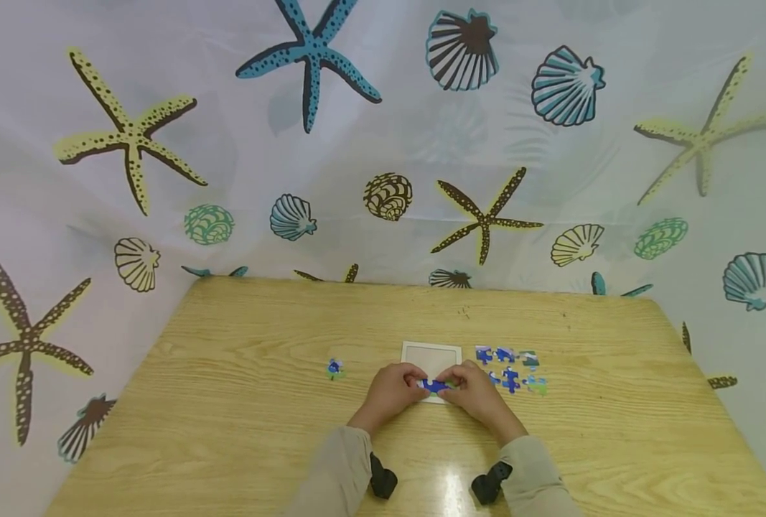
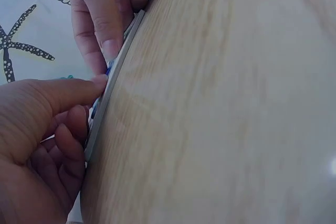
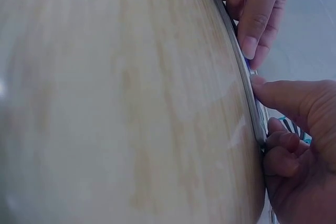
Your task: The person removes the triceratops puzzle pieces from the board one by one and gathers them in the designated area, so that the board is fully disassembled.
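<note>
A pale puzzle tray (image 1: 431,347) with a raised border lies flat on the table. Over its front part, blue jigsaw pieces (image 1: 433,386) show between my two hands. The left hand (image 1: 390,391) pinches their left end, its thumb and forefinger at the tray's lower border. From the other side the right hand (image 1: 479,393) grips the right end the same way. Both thumbs sit close together along the tray edge (image 2: 107,95) in the left wrist view. Fingertips hide much of the pieces, and the remaining fingers are curled beneath.
Several loose jigsaw pieces (image 1: 510,378) lie in rows right of the tray. A small blue and green piece (image 1: 334,368) lies to the left. The wooden table (image 1: 247,402) meets a hanging shell-and-starfish cloth (image 1: 357,143) at its back and sides.
</note>
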Demonstrator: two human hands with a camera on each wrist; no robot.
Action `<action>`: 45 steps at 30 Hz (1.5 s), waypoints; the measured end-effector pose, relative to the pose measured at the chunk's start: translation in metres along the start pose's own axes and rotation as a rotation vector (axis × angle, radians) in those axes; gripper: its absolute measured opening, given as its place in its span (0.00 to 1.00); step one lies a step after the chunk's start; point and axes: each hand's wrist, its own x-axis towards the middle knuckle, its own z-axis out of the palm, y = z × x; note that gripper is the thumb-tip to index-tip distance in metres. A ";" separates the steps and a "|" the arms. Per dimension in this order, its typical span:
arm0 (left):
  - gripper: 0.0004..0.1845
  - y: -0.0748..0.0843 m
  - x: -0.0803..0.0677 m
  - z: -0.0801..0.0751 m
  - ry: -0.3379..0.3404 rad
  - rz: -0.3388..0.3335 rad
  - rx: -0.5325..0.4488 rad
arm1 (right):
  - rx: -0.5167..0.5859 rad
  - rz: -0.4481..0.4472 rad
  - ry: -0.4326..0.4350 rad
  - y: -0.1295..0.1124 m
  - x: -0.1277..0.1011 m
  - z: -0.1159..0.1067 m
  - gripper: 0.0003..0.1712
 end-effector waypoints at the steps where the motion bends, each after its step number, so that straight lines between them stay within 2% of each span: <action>1: 0.10 0.000 0.000 0.001 0.009 -0.001 0.012 | -0.002 -0.001 0.002 0.000 0.000 0.000 0.07; 9: 0.09 0.000 0.002 0.003 0.027 -0.039 0.030 | 0.026 0.008 -0.007 -0.001 0.000 -0.001 0.08; 23: 0.09 0.001 0.001 0.004 0.048 -0.045 0.048 | 0.036 0.016 -0.010 0.004 -0.001 -0.002 0.10; 32: 0.08 -0.002 0.000 0.007 0.068 -0.034 0.037 | 0.044 0.018 -0.018 0.005 -0.001 -0.002 0.10; 41: 0.08 0.003 -0.005 0.008 0.123 -0.039 0.030 | 0.045 0.013 -0.014 0.006 -0.002 -0.001 0.10; 45: 0.07 0.002 -0.006 0.008 0.134 -0.034 -0.029 | 0.042 0.014 -0.009 0.006 -0.002 -0.001 0.10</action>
